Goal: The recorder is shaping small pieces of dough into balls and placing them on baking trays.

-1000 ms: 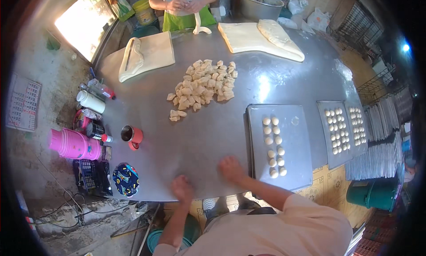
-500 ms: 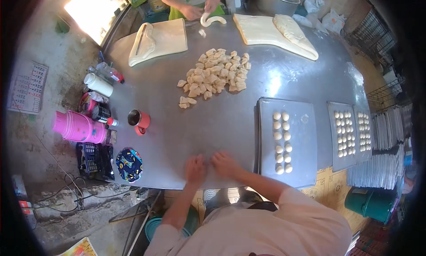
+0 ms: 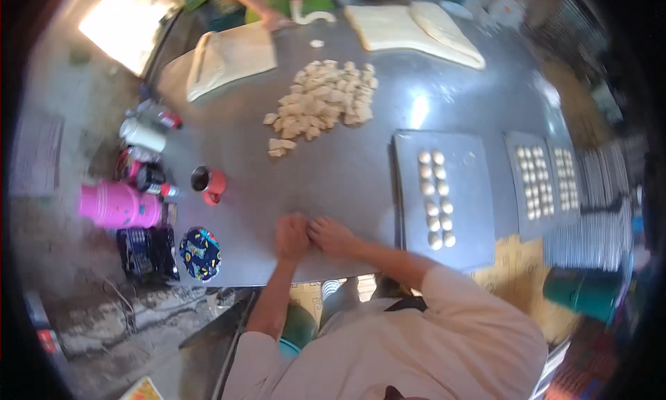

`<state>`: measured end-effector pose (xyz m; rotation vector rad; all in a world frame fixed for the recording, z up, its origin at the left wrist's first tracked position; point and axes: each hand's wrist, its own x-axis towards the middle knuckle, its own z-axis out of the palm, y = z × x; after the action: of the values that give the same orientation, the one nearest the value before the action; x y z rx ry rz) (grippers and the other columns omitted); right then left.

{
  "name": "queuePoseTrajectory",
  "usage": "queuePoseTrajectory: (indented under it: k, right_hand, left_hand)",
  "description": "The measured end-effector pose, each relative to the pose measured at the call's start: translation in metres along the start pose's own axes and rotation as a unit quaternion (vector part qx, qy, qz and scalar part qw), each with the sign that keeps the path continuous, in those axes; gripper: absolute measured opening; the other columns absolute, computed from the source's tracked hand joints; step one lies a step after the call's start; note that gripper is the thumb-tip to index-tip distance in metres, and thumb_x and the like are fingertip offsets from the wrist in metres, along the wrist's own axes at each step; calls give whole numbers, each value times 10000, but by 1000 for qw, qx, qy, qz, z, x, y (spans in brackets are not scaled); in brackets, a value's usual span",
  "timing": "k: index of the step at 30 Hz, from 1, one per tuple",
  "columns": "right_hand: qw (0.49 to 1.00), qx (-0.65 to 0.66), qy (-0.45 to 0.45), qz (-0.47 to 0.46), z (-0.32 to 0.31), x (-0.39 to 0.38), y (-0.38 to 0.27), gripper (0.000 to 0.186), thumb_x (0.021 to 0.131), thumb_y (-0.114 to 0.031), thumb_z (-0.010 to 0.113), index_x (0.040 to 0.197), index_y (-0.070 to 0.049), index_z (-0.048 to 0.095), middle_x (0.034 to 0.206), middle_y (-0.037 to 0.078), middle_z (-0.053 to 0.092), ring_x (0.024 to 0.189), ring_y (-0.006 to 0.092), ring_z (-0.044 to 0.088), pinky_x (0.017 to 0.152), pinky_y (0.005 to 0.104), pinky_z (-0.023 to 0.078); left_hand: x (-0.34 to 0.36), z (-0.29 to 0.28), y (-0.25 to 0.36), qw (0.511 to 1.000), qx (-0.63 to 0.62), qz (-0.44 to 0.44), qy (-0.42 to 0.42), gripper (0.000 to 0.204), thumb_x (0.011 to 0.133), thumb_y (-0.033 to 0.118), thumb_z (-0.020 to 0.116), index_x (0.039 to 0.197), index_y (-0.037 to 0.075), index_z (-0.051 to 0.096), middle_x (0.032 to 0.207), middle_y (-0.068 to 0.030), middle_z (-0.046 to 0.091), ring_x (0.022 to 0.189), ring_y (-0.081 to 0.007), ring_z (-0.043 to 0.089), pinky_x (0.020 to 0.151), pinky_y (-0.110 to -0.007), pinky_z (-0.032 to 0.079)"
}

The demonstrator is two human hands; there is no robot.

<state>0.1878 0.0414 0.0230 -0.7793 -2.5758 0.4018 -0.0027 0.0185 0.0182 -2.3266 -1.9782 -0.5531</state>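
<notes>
My left hand (image 3: 292, 238) and my right hand (image 3: 334, 238) lie side by side, nearly touching, on the metal table (image 3: 243, 147) near its front edge. Both have curled fingers pressed down toward the tabletop; whatever may be under them is hidden. Beyond them sits a heap of cut dough pieces (image 3: 322, 100), two or so lying apart at its near left end. Right of my hands a metal tray (image 3: 472, 192) carries two columns of round dough balls (image 3: 431, 206). Blur softens the whole picture.
A red mug (image 3: 209, 185), a patterned cloth cap-like item (image 3: 200, 254) and a pink jug (image 3: 121, 204) stand left. Folded dough sheets (image 3: 243, 53) lie at the back, where another person's hand (image 3: 275, 21) is near a dough strip (image 3: 309, 17). More filled trays (image 3: 531, 216) sit right.
The view has shifted, so the table's things sit higher and a little left. My hands have drawn closer together. The other person's hands have moved apart around the dough strip.
</notes>
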Motion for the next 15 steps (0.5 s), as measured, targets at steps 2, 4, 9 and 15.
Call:
queuePoseTrajectory:
  k: [2,4,9,15]
  right_hand:
    - [999,17,31,20,9,11,20,239,780,-245,607,921,-51,611,1118,116,564,1056,289,514,860,438,445]
    - [993,-6,-56,101,6,3,38,219,781,-230,638,898,-51,593,1042,107,550,999,297,527,833,422,451]
    - [965,197,17,174,-57,-61,42,121,747,-164,657,826,-81,618,924,94,588,979,288,539,820,408,463]
    - [940,111,169,275,-176,-137,95,118,721,-72,642,838,-67,648,1016,102,633,1032,306,538,877,421,455]
  left_hand:
    - [16,-9,0,1000,-14,22,9,266,831,261,654,981,59,570,917,-145,592,893,-333,563,798,-436,448]
    - [24,-26,-5,998,-23,-41,49,233,821,221,668,978,67,590,896,-126,597,887,-323,573,791,-426,456]
    - [30,-39,25,980,-149,-70,-108,143,823,174,664,915,65,650,890,-116,611,827,-292,589,738,-403,472]
    - [95,6,122,972,-205,-82,-77,179,845,226,677,847,46,678,774,-122,618,726,-270,613,679,-367,482]
